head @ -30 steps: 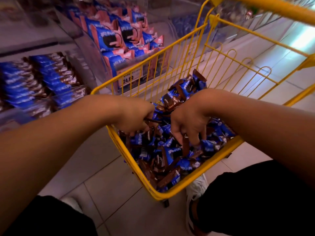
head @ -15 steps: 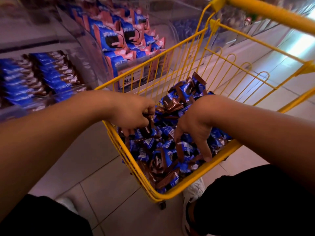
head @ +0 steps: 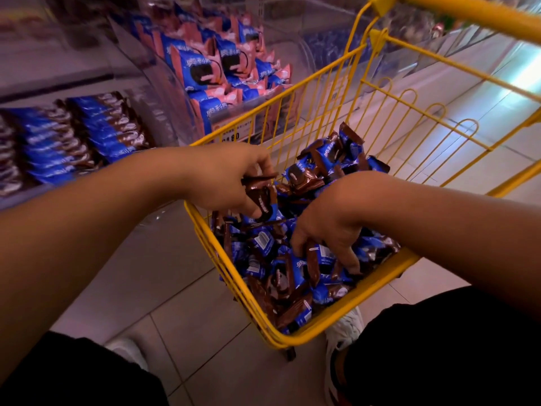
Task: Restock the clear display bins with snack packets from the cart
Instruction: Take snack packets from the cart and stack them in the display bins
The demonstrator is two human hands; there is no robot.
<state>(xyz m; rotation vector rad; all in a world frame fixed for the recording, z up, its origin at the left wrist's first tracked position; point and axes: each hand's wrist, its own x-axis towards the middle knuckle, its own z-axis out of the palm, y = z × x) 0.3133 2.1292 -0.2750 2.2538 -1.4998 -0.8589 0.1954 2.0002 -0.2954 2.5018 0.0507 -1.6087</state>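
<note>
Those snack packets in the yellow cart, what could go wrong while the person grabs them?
1. The left hand holds a few packets loosely above the cart; one might slip from its grip onto the floor.
2. The right hand digs into the pile near the cart's low front rim, so it could push packets over.
3. Brown-and-blue packets belong in the left bin, not with the pink ones.

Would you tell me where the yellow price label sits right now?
In the head view, the price label is on the front of the bin of pink-and-blue packets, upper centre, just behind the yellow cart's far-left rim, above the left hand.
</note>
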